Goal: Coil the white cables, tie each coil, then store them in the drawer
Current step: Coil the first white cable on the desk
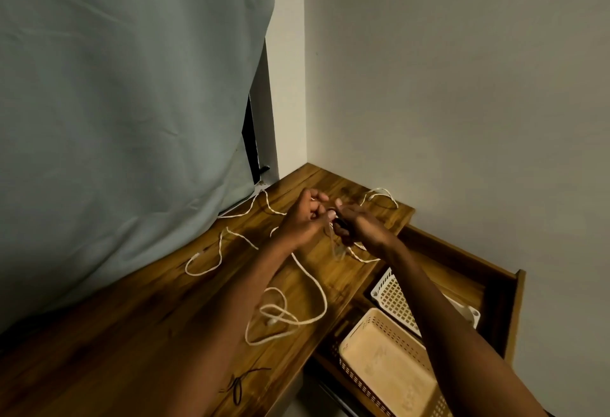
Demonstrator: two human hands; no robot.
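White cables (308,279) lie in loose loops across the wooden tabletop (158,311), from the curtain's edge to the front edge. My left hand (305,218) and my right hand (358,225) meet above the table's far end. Between them hangs a small bundle of white cable (336,246), and both hands pinch it at its top. A dark tie seems to sit at the fingertips; it is too small to tell for sure. The drawer (488,284) stands pulled out at the right, below the tabletop.
Inside the drawer sit a white perforated basket (392,301) and a beige perforated basket (389,367). Thin black ties (239,387) lie near the table's front edge. A grey-green curtain (125,119) hangs at the left; walls close the corner behind.
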